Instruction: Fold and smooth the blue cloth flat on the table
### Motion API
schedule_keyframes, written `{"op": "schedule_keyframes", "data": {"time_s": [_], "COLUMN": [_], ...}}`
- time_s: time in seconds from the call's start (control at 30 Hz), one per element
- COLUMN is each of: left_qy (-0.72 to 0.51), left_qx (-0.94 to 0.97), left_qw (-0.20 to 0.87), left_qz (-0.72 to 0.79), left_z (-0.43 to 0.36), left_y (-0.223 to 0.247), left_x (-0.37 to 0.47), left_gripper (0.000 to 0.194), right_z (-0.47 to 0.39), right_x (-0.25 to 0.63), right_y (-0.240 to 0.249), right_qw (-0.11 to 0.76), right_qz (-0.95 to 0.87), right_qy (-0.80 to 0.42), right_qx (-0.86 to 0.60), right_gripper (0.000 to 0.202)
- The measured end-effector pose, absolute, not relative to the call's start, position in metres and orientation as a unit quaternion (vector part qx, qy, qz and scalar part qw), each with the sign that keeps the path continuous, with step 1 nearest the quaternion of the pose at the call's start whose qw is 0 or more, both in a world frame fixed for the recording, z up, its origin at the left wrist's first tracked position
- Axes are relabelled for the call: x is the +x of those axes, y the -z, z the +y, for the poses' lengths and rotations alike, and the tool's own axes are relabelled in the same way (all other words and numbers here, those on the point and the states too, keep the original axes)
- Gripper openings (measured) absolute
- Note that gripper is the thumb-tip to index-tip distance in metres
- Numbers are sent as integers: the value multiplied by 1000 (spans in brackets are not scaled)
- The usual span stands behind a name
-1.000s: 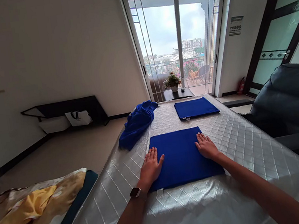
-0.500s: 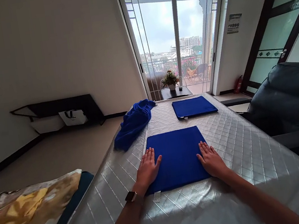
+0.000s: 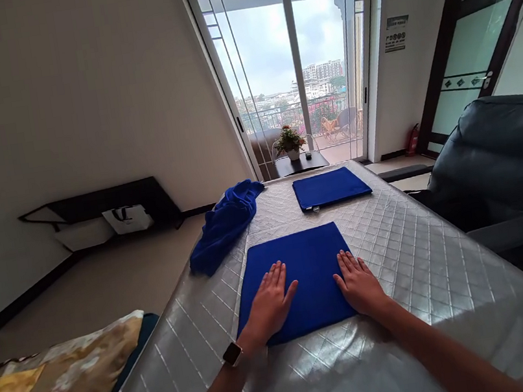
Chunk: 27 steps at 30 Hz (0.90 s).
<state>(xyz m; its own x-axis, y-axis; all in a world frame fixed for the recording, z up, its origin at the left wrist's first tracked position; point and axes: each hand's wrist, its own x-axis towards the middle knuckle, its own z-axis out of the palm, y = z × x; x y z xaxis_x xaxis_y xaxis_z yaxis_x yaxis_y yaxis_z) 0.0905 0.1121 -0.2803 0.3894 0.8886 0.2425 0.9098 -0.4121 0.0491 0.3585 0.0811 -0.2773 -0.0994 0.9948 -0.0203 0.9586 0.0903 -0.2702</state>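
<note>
A folded blue cloth (image 3: 310, 274) lies flat in a neat rectangle on the silver quilted surface (image 3: 414, 265) in front of me. My left hand (image 3: 270, 299), with a watch (image 3: 232, 354) on its wrist, rests palm down on the left part of the cloth, fingers stretched out. On the right edge of the cloth lies my right hand (image 3: 358, 280), also flat with its fingers extended. Farther back is a second folded blue cloth (image 3: 331, 187). A crumpled blue cloth (image 3: 226, 224) lies along the left edge of the surface.
At the left stands a lower surface with a patterned blanket (image 3: 96, 371). A black armchair (image 3: 517, 164) is close on the right. Beyond the far edge, a potted plant (image 3: 290, 142) stands on a small table before the glass sliding door (image 3: 255, 59).
My left hand has moved inward from the left edge of the folded cloth onto its surface. My right hand stays at the right edge. The camera view has shifted slightly.
</note>
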Motion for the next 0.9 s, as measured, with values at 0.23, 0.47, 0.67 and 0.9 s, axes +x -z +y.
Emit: {"op": "schedule_keyframes", "data": {"time_s": [0.23, 0.47, 0.67, 0.9], "left_qy": [121, 124, 86, 96], "left_qx": [-896, -885, -848, -793], "left_qw": [-18, -32, -13, 7], "left_qz": [-427, -447, -522, -601], "left_z": [95, 92, 80, 54], "left_y": [265, 274, 282, 300], "left_x": [209, 199, 113, 28], "left_gripper": [68, 69, 72, 67], "right_z": [79, 81, 81, 82], "right_x": [361, 361, 360, 361], "right_y": [279, 283, 280, 284], "right_qw": [63, 61, 69, 59], "right_qz": [-747, -745, -733, -735], "right_qy": [-82, -81, -96, -88], "right_qx": [-657, -660, -670, -670], "right_gripper": [63, 64, 66, 66]}}
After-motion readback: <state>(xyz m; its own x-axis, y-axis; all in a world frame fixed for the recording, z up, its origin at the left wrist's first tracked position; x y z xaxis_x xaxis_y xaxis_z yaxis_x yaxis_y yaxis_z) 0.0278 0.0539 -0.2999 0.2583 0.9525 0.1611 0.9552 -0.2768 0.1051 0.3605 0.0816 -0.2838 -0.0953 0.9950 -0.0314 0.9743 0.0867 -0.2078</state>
